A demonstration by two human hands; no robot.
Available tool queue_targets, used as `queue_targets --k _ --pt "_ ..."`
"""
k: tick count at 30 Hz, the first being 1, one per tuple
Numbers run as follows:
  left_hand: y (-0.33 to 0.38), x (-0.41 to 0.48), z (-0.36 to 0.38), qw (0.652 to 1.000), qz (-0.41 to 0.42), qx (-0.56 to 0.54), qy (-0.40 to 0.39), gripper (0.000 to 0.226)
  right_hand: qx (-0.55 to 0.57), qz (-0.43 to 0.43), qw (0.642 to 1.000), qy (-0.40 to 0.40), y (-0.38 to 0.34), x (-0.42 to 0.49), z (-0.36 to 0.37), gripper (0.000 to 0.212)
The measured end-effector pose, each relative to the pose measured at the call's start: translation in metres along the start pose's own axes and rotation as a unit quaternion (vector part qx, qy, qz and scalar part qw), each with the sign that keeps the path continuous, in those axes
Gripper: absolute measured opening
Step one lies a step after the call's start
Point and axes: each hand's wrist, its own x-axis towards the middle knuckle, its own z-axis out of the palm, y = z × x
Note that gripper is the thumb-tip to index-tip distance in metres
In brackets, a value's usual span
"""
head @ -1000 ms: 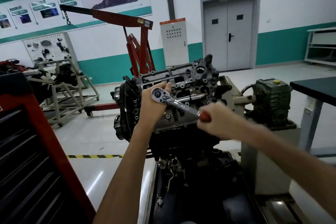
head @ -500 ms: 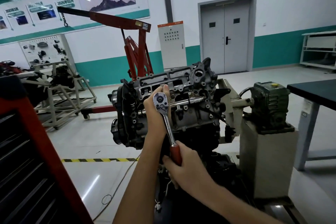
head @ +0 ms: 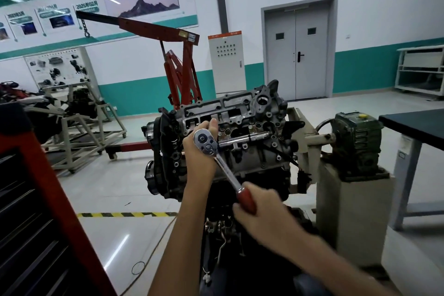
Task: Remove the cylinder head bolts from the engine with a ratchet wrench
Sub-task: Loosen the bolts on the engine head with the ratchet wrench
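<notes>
At centre of view, on the upper face of the engine (head: 252, 127), the ratchet wrench (head: 217, 158) is seated with its chrome head against the cylinder head, near the engine's left end. The bolt under the head is hidden by the tool and the fingers; its condition cannot be told.

From the head the shank runs out toward 5 o'clock and ends in the red handle (head: 246, 200). The right hand (head: 262, 214) is wrapped around that handle at its far end, judged the best point for leverage on a tight fastener. The left hand (head: 199, 151) is curled round the ratchet head from its 9 o'clock side, thumb raised at 12 o'clock. This hold is judged to steady the socket square on the bolt so that it does not cam off under load.

The engine is carried on a stand, tilted so that the cylinder head faces the person. A green gearbox (head: 358, 146) sits at 3 o'clock of the engine on a grey pedestal, joined to it by a shaft, judged the means of rotating the engine. A dark worktop (head: 413, 122) lies beyond it. A red engine hoist (head: 182, 72) stands behind at 11 o'clock, a red tool cabinet (head: 36, 199) at 8 o'clock, and hazard tape (head: 125, 214) marks the floor between.
</notes>
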Motion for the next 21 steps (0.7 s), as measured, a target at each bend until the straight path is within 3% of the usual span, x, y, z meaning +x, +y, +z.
queue_targets --k 3,5,8,11,14,16,19,21 --pt "0.004 0.000 0.002 1.000 -0.003 -0.013 0.006 0.038 0.126 0.027 0.992 0.017 -0.012 -0.011 0.046 0.030" --pt "0.006 0.002 -0.003 0.999 0.029 0.003 -0.023 0.046 0.106 0.029 0.994 -0.007 -0.011 -0.006 0.043 0.030" --pt "0.006 0.009 -0.016 0.994 0.038 0.063 -0.076 0.047 -0.011 0.002 0.998 -0.066 -0.001 0.012 -0.013 0.028" --pt "0.008 0.013 -0.021 0.988 0.035 0.075 -0.129 0.044 -0.172 -0.041 0.972 -0.157 -0.004 0.046 -0.086 0.027" --pt "0.013 0.011 -0.014 0.987 0.031 0.085 -0.130 0.046 -0.311 -0.089 0.938 -0.127 -0.006 0.068 -0.117 0.022" --pt "0.012 0.006 -0.007 0.993 0.027 0.057 -0.095 0.048 -0.268 -0.062 0.954 -0.115 0.003 0.055 -0.101 0.021" --pt "0.008 0.000 0.004 1.000 0.000 0.018 -0.025 0.048 -0.077 -0.028 0.996 -0.037 0.012 0.015 -0.042 0.026" --pt "0.006 -0.001 0.009 0.999 -0.022 -0.038 0.002 0.048 0.065 0.006 0.998 -0.007 0.005 -0.003 0.000 0.029"
